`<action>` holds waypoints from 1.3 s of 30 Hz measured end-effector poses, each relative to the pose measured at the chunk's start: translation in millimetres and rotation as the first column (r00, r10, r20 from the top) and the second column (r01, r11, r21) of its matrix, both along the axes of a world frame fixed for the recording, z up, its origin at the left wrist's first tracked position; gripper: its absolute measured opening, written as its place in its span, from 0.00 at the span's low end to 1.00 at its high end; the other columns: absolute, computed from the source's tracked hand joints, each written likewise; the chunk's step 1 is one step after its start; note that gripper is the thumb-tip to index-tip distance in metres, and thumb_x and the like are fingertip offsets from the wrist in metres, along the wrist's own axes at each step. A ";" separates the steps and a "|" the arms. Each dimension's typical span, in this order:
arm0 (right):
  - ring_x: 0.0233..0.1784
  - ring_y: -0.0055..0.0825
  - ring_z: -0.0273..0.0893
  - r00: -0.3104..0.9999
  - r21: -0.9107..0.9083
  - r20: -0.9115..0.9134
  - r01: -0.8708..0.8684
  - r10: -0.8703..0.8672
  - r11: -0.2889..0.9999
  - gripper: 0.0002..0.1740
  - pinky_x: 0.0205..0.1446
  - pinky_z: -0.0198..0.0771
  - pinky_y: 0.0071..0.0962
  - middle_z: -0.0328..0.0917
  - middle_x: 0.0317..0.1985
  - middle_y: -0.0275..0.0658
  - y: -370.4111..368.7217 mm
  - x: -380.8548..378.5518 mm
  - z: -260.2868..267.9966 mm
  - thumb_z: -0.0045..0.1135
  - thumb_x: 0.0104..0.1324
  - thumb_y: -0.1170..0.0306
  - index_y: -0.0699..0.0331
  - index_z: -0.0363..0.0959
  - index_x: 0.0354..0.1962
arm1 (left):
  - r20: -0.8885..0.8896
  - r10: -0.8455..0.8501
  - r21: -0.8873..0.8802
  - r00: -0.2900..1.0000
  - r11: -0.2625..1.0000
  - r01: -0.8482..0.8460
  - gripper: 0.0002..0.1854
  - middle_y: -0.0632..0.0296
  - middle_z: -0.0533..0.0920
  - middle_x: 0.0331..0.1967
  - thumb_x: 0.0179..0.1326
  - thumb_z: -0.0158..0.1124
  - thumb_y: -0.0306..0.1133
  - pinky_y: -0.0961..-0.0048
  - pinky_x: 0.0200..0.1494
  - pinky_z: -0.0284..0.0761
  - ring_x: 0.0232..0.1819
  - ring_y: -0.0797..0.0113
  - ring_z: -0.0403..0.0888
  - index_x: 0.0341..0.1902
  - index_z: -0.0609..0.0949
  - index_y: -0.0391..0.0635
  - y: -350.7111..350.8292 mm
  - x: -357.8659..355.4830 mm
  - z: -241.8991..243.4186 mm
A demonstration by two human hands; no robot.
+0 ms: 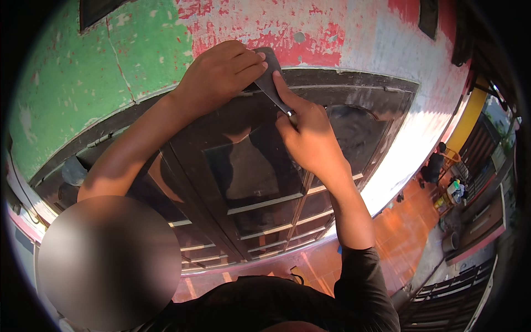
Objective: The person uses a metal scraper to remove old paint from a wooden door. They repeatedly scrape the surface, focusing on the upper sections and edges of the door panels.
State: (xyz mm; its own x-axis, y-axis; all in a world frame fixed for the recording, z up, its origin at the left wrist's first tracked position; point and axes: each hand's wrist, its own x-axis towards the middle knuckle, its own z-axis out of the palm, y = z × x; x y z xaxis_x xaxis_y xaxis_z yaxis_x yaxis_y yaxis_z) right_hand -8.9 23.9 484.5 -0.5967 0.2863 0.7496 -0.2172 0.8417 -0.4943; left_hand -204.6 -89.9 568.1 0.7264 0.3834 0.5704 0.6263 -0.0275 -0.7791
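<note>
A paint scraper (270, 85) with a broad metal blade lies slanted between my two hands, just above the top of a dark wooden door frame (356, 79). My right hand (309, 133) grips its handle, the index finger stretched along the blade. Fingertips of my left hand (224, 74) rest on the blade's left edge, near its wide end. Behind the blade rises a painted wall (311, 47) with patchy red and pale areas where paint has come off. Green paint (141, 54) with chips and a crack covers the wall's left part.
Below my hands stand dark double doors with glass panes (257, 166). An orange tiled floor (404, 232) runs along the wall. At the right a person (434, 166) sits by a rattan chair (453, 157). Dark metal railings (452, 294) are at lower right. A blurred disc hides the lower left.
</note>
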 end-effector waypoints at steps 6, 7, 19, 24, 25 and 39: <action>0.27 0.28 0.63 1.000 0.011 -0.017 0.010 -0.010 1.000 0.41 0.42 0.71 0.25 0.71 0.26 0.57 -0.3 0.1 3.0 0.55 0.66 0.77 0.59 0.63 0.78 | 0.043 -0.012 0.028 0.999 1.000 0.011 0.15 0.64 0.87 0.47 0.50 0.69 0.25 0.65 0.50 0.84 0.47 0.60 0.85 0.44 0.87 0.43 2.1 -1.6 -0.3; 0.26 0.28 0.62 1.000 0.036 -0.031 0.006 -0.005 0.999 0.41 0.41 0.71 0.25 0.70 0.25 0.55 -0.5 0.4 3.5 0.55 0.66 0.77 0.58 0.63 0.78 | 0.030 -0.018 0.025 0.999 1.000 0.017 0.15 0.65 0.88 0.47 0.50 0.70 0.25 0.65 0.50 0.84 0.47 0.61 0.85 0.44 0.88 0.43 2.5 -1.6 0.3; 0.25 0.37 0.65 1.000 0.036 -0.030 0.007 -0.006 0.999 0.41 0.43 0.73 0.29 0.69 0.26 0.59 -2.8 3.0 8.4 0.55 0.66 0.77 0.57 0.64 0.77 | 0.073 0.002 0.024 0.997 1.000 -0.004 0.17 0.66 0.89 0.46 0.49 0.73 0.25 0.65 0.50 0.85 0.47 0.61 0.86 0.46 0.88 0.44 2.1 -3.8 2.0; 0.27 0.45 0.71 1.000 0.031 0.015 -0.005 0.004 0.999 0.40 0.45 0.74 0.32 0.73 0.31 0.65 1.1 5.6 5.7 0.54 0.65 0.77 0.60 0.64 0.77 | 0.022 -0.012 0.002 1.000 1.000 0.012 0.14 0.65 0.89 0.46 0.52 0.71 0.23 0.65 0.50 0.85 0.47 0.62 0.86 0.44 0.88 0.44 1.3 -2.0 -2.1; 0.27 0.47 0.72 1.000 0.035 0.010 -0.007 0.006 0.999 0.40 0.45 0.74 0.32 0.74 0.32 0.65 1.5 6.4 4.8 0.54 0.65 0.77 0.61 0.64 0.76 | 0.068 0.009 -0.002 0.998 1.000 -0.009 0.14 0.65 0.89 0.46 0.51 0.71 0.23 0.65 0.50 0.85 0.47 0.62 0.86 0.44 0.88 0.44 1.1 -1.0 -3.1; 0.25 0.50 0.69 0.995 0.142 -0.094 0.043 -0.030 0.989 0.39 0.43 0.74 0.35 0.70 0.25 0.62 3.5 -1.1 4.5 0.54 0.65 0.78 0.63 0.65 0.76 | 0.013 -0.075 -0.017 0.997 0.997 0.076 0.20 0.66 0.89 0.45 0.45 0.74 0.21 0.65 0.52 0.84 0.47 0.61 0.86 0.46 0.88 0.43 3.5 0.0 0.8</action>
State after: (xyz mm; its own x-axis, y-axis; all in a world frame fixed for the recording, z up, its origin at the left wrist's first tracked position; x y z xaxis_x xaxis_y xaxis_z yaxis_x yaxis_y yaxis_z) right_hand -10.0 27.4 489.0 -0.5154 0.1920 0.8352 -0.2238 0.9106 -0.3474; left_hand -204.7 -86.4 568.9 0.7466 0.3378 0.5731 0.6315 -0.0887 -0.7703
